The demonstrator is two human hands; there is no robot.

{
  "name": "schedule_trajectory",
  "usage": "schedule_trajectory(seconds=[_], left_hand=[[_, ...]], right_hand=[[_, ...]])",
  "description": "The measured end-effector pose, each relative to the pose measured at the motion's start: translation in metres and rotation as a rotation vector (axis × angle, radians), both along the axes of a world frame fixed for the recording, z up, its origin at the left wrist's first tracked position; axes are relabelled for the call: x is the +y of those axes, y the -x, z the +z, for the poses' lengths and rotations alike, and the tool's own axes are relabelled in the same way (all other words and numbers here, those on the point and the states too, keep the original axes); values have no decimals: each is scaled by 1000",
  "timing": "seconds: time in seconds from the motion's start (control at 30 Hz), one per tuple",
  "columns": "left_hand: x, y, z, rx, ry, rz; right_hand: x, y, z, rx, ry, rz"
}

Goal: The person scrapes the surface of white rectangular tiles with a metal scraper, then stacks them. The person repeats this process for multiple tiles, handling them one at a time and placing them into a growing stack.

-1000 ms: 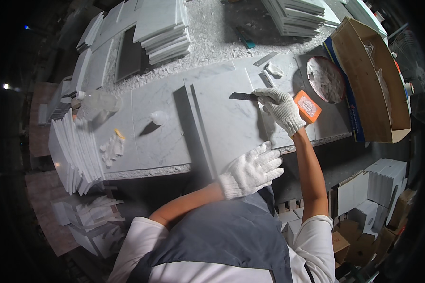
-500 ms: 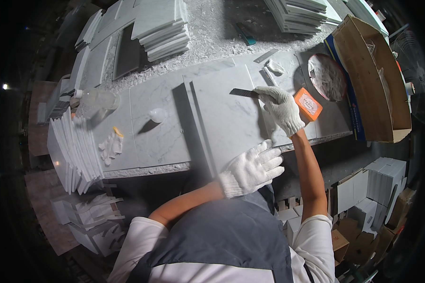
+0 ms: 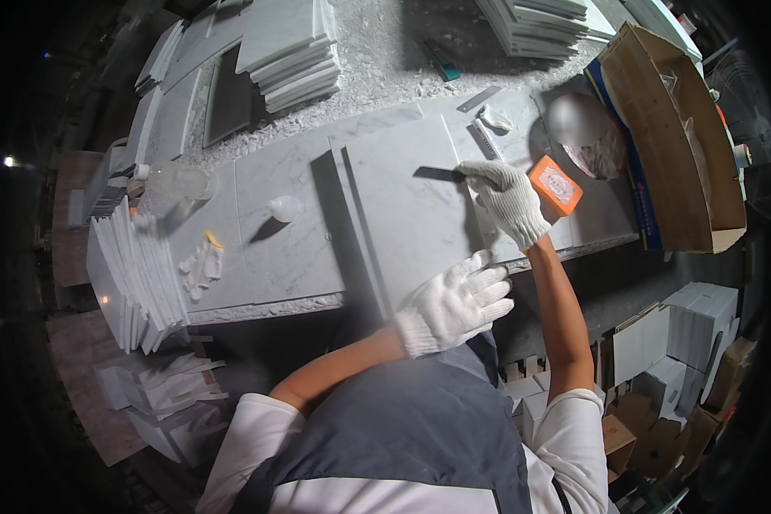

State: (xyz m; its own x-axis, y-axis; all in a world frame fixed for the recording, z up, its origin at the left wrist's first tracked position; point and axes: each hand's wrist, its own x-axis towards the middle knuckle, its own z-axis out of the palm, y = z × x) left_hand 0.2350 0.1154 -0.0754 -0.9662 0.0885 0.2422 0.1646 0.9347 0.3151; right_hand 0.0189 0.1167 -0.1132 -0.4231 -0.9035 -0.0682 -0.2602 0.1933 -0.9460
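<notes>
A pale grey-veined marble tile [image 3: 403, 201] lies in front of me, raised on the bench top. White knit gloves cover both hands. Across the tile's near edge rests my left hand [image 3: 456, 307], its fingers stretched out and apart. At the tile's right side my right hand [image 3: 510, 199] is closed around one end of a thin dark flat blade [image 3: 437, 174]; the rest sticks out leftward above the tile's surface. The gripped end is hidden inside the glove. Just right of that hand sits an orange box [image 3: 556, 185] with a pale label.
Tile stacks [image 3: 293, 68] stand at the back amid white rubble. Around the work lie a round dish of white material [image 3: 595, 154], a long cardboard box [image 3: 672, 146], a clear jug [image 3: 177, 184], a small white bulb-shaped object [image 3: 284, 208] and upright tiles [image 3: 133, 278] at left.
The dark blade has shifted slightly left and down and tilted, along with a small turn of my right hand. My left hand has stayed almost in place.
</notes>
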Motion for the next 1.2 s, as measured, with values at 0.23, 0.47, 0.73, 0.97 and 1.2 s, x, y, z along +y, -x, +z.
schedule_trajectory(seconds=[0.23,0.47,0.73,0.97,1.2], left_hand=[[1,0,-2,-27,-2,-22],[-8,2,-8,-18,162,-98],[-92,18,-13,66,197,515],[-31,66,26,-854,-62,-48],[-14,54,19,-233,80,29]], right_hand=[[-17,10,0,157,-24,25],[44,45,16,-141,-81,225],[132,-7,-28,-1131,356,-560],[125,-19,-33,-1251,403,-441],[103,-19,-31,-1065,349,-492]])
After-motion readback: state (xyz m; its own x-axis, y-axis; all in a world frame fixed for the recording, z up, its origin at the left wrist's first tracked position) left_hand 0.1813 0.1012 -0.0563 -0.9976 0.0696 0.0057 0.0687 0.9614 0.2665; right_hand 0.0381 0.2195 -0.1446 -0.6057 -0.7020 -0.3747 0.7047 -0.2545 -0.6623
